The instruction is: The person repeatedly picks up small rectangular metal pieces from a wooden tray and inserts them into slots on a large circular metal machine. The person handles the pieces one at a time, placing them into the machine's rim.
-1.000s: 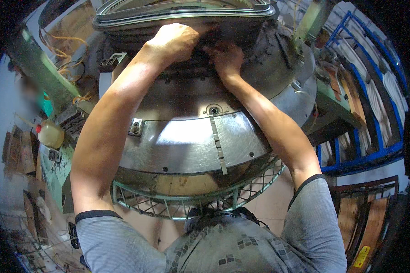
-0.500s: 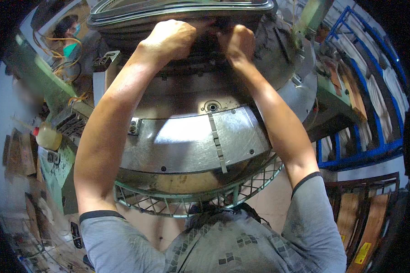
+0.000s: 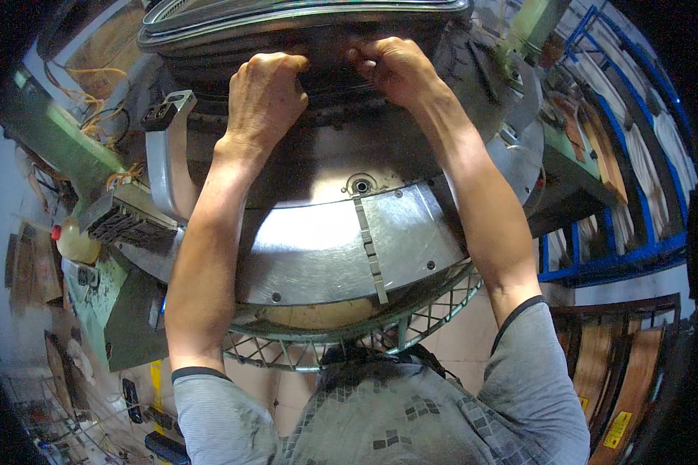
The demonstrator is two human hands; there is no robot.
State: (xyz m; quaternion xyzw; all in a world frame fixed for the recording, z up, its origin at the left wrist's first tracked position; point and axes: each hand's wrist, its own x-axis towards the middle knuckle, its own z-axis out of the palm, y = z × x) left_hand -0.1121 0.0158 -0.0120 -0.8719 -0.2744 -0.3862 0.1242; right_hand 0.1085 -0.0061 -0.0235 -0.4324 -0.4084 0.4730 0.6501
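Both of my arms reach far across a round metal machine (image 3: 318, 252). Under its shiny rim (image 3: 310, 22), a dark, creased, cloth-like surface (image 3: 217, 68) hangs in shadow. My left hand (image 3: 267, 91) is up against it with curled fingers, knuckles toward me. My right hand (image 3: 399, 70) is a little to the right at nearly the same height, its thumb and fingers pinched together and pointing left. A gap separates the two hands. Whatever either one grips is too dark and small to make out.
A grey bracket arm (image 3: 171, 159) stands left of my left forearm. Green machine beams (image 3: 62, 132) flank the machine, and a green lattice rail (image 3: 287, 353) curves below it. A red-capped bottle (image 3: 77, 240) sits at left; a blue rack (image 3: 620, 263) is at right.
My left hand has come down and slightly left, away from the rim. My right hand has turned so that its fingers point left. The person at the far left is out of sight.
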